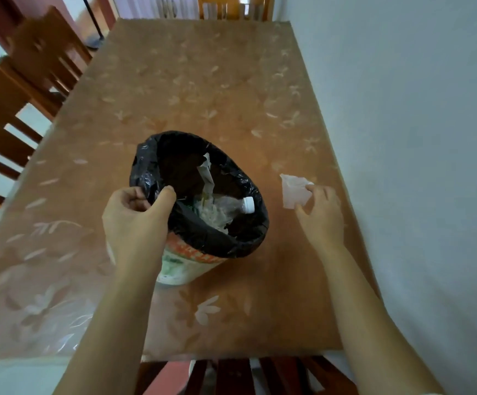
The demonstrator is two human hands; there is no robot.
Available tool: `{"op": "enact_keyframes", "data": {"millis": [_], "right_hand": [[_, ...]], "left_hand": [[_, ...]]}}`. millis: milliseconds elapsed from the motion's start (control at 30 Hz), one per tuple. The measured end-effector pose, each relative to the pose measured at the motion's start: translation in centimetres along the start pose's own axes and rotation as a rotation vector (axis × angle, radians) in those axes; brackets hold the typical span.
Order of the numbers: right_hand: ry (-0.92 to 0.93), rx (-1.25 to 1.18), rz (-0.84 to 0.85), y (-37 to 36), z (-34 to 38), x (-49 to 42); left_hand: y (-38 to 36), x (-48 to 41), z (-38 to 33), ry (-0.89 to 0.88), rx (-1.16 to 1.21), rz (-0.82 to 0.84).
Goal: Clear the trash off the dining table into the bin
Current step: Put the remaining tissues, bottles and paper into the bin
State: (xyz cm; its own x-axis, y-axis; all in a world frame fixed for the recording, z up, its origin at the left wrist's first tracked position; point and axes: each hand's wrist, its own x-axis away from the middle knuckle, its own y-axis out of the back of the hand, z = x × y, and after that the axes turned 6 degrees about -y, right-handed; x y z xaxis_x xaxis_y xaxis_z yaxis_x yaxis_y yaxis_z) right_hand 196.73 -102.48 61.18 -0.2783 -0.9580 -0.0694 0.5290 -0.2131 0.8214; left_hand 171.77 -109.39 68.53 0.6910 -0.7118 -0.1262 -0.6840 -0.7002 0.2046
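Head view. We observe a bin (191, 266) lined with a black bag (151, 166) standing on the tabletop (203, 81), near the middle of its near half. The bin is tilted, its mouth leaning toward the right and away from us. Inside we see a clear plastic bottle with a white cap (249, 204), a torn strip of white paper (207, 173) propped against the liner, and some pale crumpled material below.

Left hand (137, 218): grip closed on the near-left rim of the bin, thumb hooked inside over the black liner, remaining fingers curled on the outside.

Right hand (321, 215): positioned right of the bin, above the tabletop near the wall-side edge. Thumb and forefinger pinch the corner of a crumpled white tissue (293, 191); the grip is closed on that corner, other fingers loosely spread. We cannot tell whether the far end of the tissue rests on the tabletop or is lifted clear.

The tabletop carries a brown cover with a pale floral pattern. Wooden chairs (32, 69) stand along the left side, and another at the far end. A pale wall (417, 109) borders the right edge.
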Motion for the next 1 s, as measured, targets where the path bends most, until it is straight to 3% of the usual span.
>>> {"op": "enact_keyframes", "data": {"millis": [533, 667, 1000], "right_hand": [[0.075, 0.191, 0.078, -1.8, -2.4, -4.9], [0.038, 0.111, 0.084, -1.6, -2.7, -4.0], [-0.035, -0.218, -0.136, 0.9, -1.7, -0.5]], "left_hand": [[-0.5, 1.1, 0.1, 0.012, -0.024, -0.076], [-0.1, 1.3, 0.1, 0.032, -0.003, -0.07], [1.1, 1.7, -0.2, 0.058, 0.058, -0.003]]}}
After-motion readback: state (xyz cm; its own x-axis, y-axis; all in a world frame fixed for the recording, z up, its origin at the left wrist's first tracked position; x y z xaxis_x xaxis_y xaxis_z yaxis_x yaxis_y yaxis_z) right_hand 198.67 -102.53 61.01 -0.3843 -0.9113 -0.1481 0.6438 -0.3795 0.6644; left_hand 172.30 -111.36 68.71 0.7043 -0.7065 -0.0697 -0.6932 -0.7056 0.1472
